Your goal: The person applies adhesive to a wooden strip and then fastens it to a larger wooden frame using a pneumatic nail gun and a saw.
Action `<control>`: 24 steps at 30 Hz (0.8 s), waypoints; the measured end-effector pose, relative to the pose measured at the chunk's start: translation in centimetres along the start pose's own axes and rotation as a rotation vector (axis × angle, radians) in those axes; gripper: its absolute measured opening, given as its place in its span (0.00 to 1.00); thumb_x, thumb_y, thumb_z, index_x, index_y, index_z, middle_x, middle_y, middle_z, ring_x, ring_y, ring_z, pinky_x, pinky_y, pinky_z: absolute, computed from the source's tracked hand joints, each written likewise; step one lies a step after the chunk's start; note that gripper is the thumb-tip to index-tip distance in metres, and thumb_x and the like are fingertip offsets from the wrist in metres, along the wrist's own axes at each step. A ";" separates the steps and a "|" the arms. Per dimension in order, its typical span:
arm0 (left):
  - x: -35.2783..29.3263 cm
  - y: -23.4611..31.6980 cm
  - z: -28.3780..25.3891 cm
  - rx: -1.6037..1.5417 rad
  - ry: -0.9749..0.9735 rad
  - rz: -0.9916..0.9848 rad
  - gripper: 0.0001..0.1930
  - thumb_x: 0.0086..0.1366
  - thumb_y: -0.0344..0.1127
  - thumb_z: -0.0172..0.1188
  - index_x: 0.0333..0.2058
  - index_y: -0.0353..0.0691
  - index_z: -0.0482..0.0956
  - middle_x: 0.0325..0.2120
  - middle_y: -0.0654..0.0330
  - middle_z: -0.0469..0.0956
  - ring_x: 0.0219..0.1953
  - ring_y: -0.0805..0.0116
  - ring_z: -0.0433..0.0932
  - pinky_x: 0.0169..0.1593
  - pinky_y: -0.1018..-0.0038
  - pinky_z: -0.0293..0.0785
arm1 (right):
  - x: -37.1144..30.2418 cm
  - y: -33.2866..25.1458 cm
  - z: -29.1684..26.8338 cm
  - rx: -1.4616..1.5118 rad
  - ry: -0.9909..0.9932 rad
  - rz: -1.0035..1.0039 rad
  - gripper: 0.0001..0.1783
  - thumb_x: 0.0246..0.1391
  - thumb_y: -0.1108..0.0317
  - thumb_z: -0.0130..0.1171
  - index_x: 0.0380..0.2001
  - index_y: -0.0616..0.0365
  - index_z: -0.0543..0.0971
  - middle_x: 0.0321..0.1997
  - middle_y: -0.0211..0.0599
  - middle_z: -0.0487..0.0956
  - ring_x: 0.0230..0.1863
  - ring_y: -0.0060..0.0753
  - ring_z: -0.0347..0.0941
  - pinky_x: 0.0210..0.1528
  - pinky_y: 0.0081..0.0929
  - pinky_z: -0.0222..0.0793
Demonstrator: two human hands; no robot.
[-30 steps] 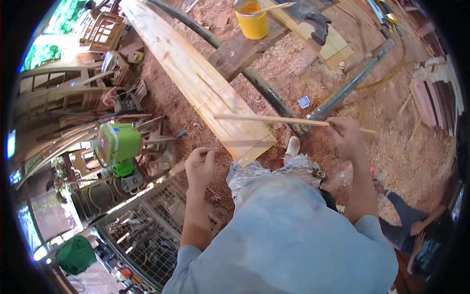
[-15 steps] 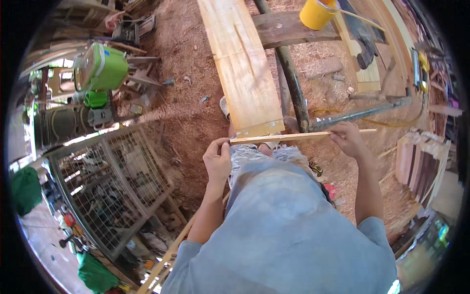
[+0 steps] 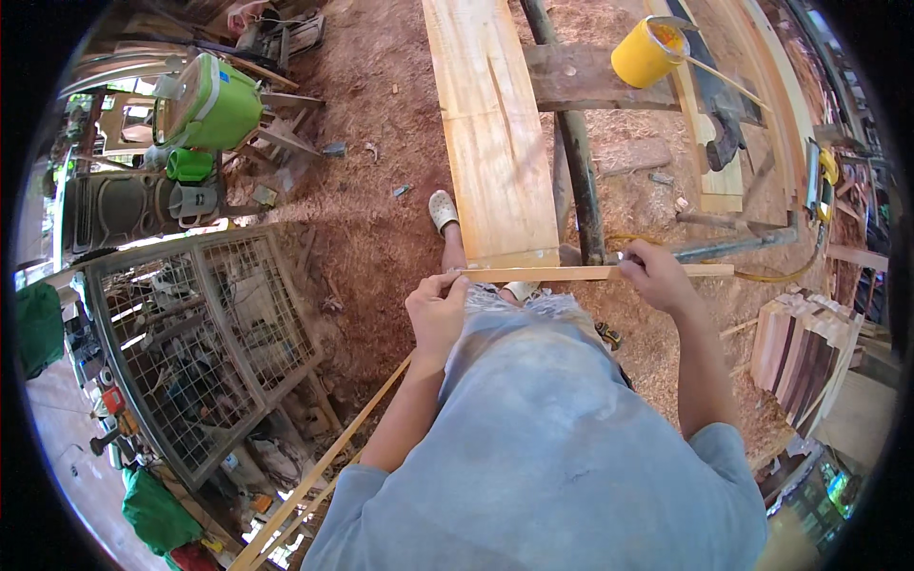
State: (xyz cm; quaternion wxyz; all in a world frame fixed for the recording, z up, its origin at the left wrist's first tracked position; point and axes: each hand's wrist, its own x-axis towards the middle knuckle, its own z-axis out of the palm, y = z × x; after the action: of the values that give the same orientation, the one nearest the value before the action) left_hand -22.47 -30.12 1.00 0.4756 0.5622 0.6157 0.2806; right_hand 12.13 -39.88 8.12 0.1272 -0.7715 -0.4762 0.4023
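Note:
A thin wooden strip (image 3: 552, 274) lies level across my front, held at both ends. My left hand (image 3: 436, 309) pinches its left end, and my right hand (image 3: 655, 276) is closed round it near the right end, with a short stub sticking out past the fingers. Just beyond the strip lies the near end of a long pale plank (image 3: 490, 133), which runs away from me. My foot in a light shoe (image 3: 443, 210) stands left of the plank on the sawdust-covered ground.
A yellow can (image 3: 647, 52) with a stick in it stands on a crosspiece at the far right. A dark metal pipe (image 3: 576, 162) runs beside the plank. A wire-mesh cage (image 3: 190, 333) and a green cooler (image 3: 209, 103) are at the left. Stacked wood pieces (image 3: 804, 352) sit at the right.
My left hand, empty a second ago, has taken the strip's left end. The strip has come level in front of the plank's end, and my view has swung to look down more.

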 end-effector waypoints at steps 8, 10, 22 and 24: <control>1.1 2.3 0.0 0.083 0.010 -0.046 0.10 0.57 0.31 0.71 0.35 0.30 0.86 0.28 0.50 0.84 0.30 0.67 0.83 0.38 0.72 0.78 | 1.6 -0.3 1.8 -0.002 0.010 -0.132 0.12 0.53 0.61 0.64 0.31 0.60 0.82 0.26 0.44 0.79 0.29 0.43 0.76 0.34 0.36 0.70; 0.9 2.7 0.1 0.083 0.018 -0.053 0.11 0.56 0.31 0.72 0.35 0.30 0.86 0.28 0.50 0.83 0.30 0.68 0.83 0.38 0.73 0.78 | 1.8 0.0 2.0 0.082 -0.012 -0.056 0.12 0.53 0.61 0.65 0.31 0.60 0.82 0.25 0.43 0.79 0.27 0.40 0.75 0.33 0.34 0.70; 0.7 2.0 0.6 0.064 0.053 -0.032 0.10 0.55 0.31 0.72 0.34 0.32 0.86 0.27 0.51 0.83 0.28 0.69 0.82 0.35 0.73 0.78 | 3.5 -0.8 1.2 0.106 -0.092 0.019 0.13 0.53 0.58 0.67 0.31 0.58 0.85 0.22 0.38 0.80 0.25 0.30 0.75 0.31 0.31 0.70; 0.7 2.2 0.7 0.058 0.050 -0.044 0.10 0.55 0.31 0.72 0.34 0.32 0.86 0.27 0.51 0.83 0.28 0.69 0.82 0.35 0.73 0.78 | 3.6 -0.9 1.1 0.163 -0.097 0.019 0.14 0.52 0.57 0.68 0.31 0.58 0.86 0.23 0.39 0.80 0.26 0.30 0.76 0.32 0.30 0.71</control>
State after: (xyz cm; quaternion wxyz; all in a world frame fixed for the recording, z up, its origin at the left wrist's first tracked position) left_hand -20.90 -29.12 2.47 0.4494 0.5550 0.6475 0.2661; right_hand 11.59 -36.60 6.15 0.1625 -0.7428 -0.4399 0.4778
